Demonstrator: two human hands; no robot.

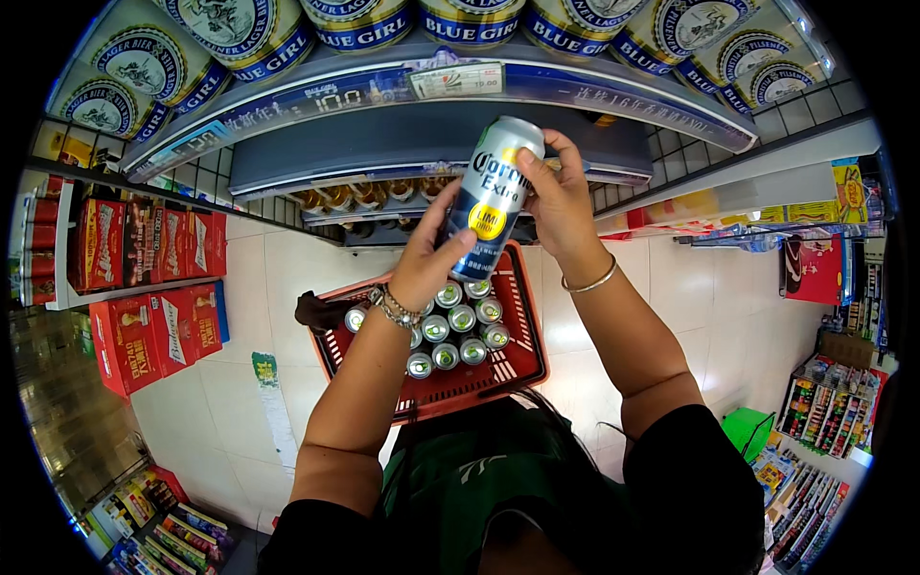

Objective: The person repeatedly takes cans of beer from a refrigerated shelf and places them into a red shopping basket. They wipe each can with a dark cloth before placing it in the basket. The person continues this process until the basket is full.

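A tall Corona Extra can [494, 194], silver above and dark blue below with a yellow circle, is held tilted between both my hands. My left hand [431, 248] grips its lower left side, thumb across the front. Around its upper right side, my right hand [557, 190] has its thumb on the front and fingers behind. Beneath them a red plastic shopping basket [528, 366] holds several upright cans [461, 318] with silver lids and green tabs. My forearm hides part of the basket's left side.
Large Blue Girl cans [471, 21] line the upper shelf [625, 93]. Under it is a grey shelf [323, 147], with bottles [370, 195] lower down. Red Budweiser cartons [169, 334] stand at left. A green basket [747, 433] and a snack rack [834, 406] are at right.
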